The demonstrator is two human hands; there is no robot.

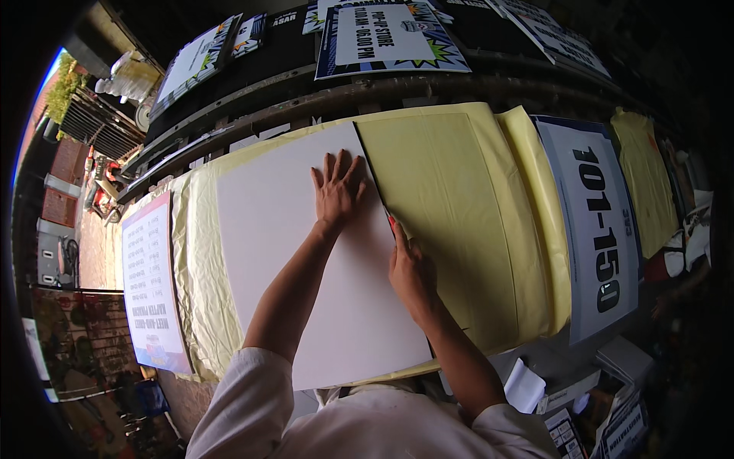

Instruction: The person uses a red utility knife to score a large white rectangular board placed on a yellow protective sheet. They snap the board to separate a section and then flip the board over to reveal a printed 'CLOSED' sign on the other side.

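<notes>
A large white board lies flat on yellow sheeting in front of me. My left hand presses on its upper part with the palm down and the fingers spread. A thin dark line runs along the board's right edge. My right hand is closed around what looks like a utility knife, of which a short red end shows. Its tip is at the board's right edge, a little below and right of my left hand. The blade is too small to make out.
Printed signs lie at the left and right of the yellow sheeting. Beyond a dark metal rail lie more printed boards. Boxes and papers stand low at the right. A brick-paved area shows at the far left.
</notes>
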